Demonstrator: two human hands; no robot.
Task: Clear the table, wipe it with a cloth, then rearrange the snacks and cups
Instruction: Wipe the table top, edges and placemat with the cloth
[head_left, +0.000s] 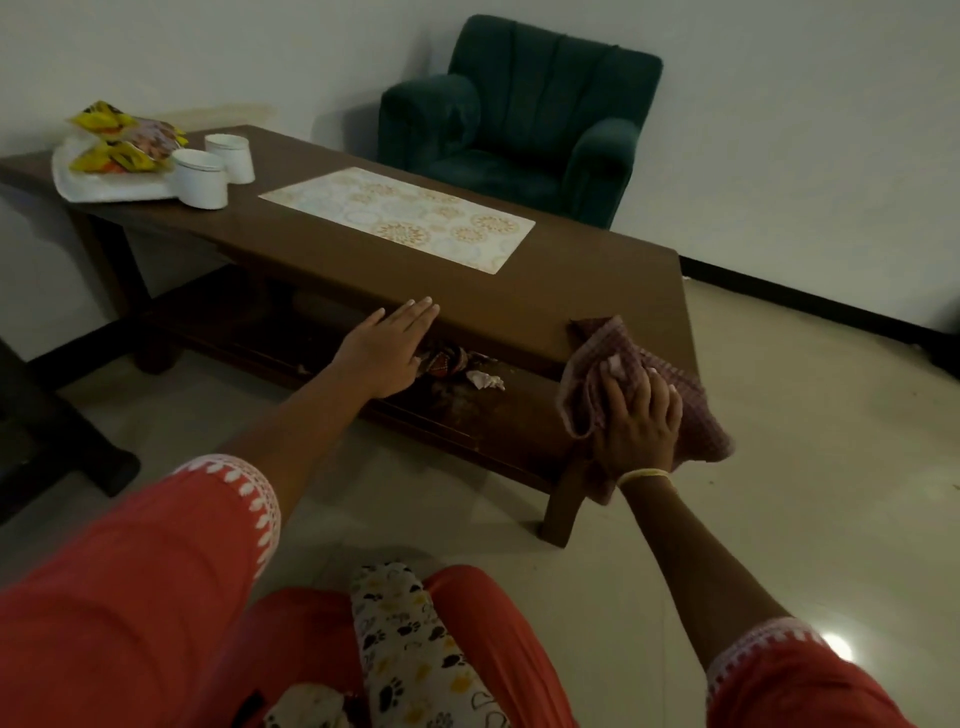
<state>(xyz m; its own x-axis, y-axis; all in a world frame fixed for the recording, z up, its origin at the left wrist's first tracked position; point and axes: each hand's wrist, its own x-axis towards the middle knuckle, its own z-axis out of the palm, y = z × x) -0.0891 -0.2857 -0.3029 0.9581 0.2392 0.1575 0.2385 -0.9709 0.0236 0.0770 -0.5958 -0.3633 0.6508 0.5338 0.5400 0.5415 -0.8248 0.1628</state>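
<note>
**Cloth at the counter's near corner**

Orange sleeves with white trim frame the bottom of the view. From them the right hand (638, 420) reaches out, fingers curled into a pink checked cloth (670, 395), gripping it against the near right corner of the brown counter (363, 260). Straight fingers of the left hand (387, 345) rest flat on the counter's front edge. Below that hand, crumpled wrappers and paper (462, 366) lie on the lower shelf. A patterned placemat (400, 215) lies mid-counter. At the far left end, two white cups (213, 169) stand side by side, touching a white tray (111, 184) of yellow snack packets (117, 137). A green armchair (519, 114) stands behind.
</note>
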